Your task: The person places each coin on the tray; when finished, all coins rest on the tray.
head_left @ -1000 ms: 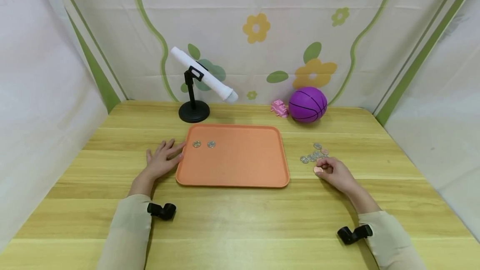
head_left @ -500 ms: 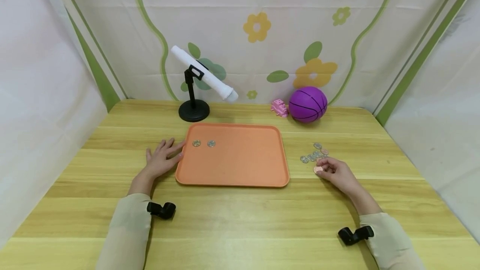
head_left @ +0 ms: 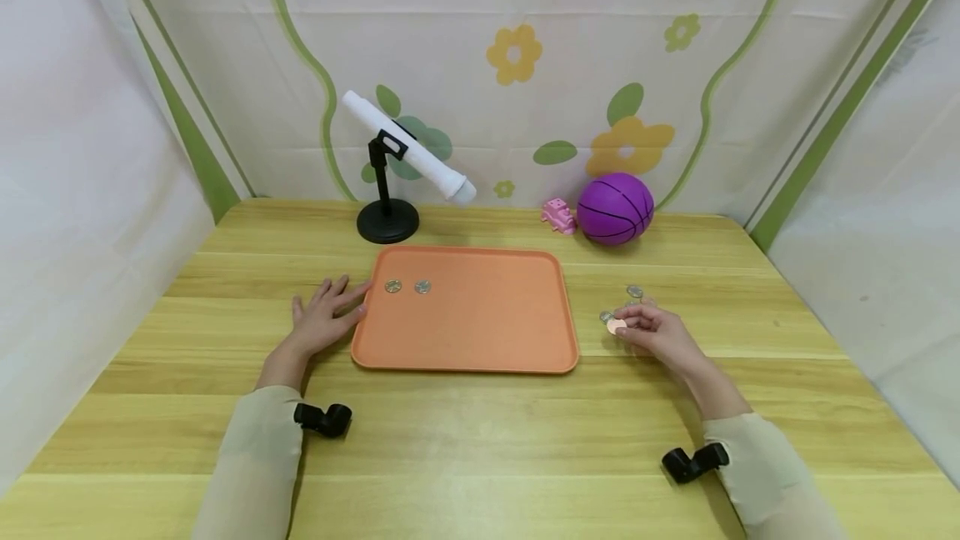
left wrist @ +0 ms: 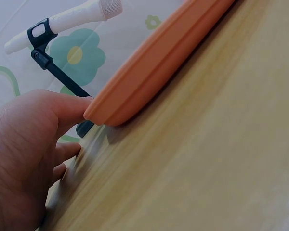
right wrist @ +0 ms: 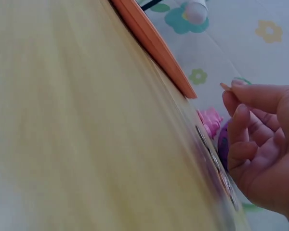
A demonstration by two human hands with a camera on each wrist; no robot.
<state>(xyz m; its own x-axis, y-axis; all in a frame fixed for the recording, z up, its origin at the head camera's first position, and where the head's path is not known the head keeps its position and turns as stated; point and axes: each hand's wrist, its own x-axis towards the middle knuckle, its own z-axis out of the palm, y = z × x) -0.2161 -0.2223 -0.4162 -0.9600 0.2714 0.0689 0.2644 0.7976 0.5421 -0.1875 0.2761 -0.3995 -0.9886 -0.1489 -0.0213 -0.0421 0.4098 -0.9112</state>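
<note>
Between thumb and forefinger, my right hand (head_left: 662,337) pinches a copper-coloured coin (head_left: 617,327). The right wrist view shows this coin (right wrist: 225,86) edge-on, raised above the table. Silver coins (head_left: 634,292) lie on the wood around and below that hand, which hides part of the group. My left hand (head_left: 324,320) rests on the table with spread fingers, its fingertips at the left rim of the orange tray (head_left: 480,332). In the left wrist view a fingertip meets the tray's corner (left wrist: 103,113). Two silver coins (head_left: 423,287) lie side by side in the tray's upper left.
Behind the tray a white microphone (head_left: 412,150) sits tilted on a black stand (head_left: 387,222). A small pink toy (head_left: 558,216) stands beside a purple basketball (head_left: 616,209) at the back of the wooden table (head_left: 465,448). A patterned cloth hangs behind.
My right hand has lifted the copper-coloured coin off the table and moved slightly left and away from me, over the coin group. The left hand and tray have stayed put.
</note>
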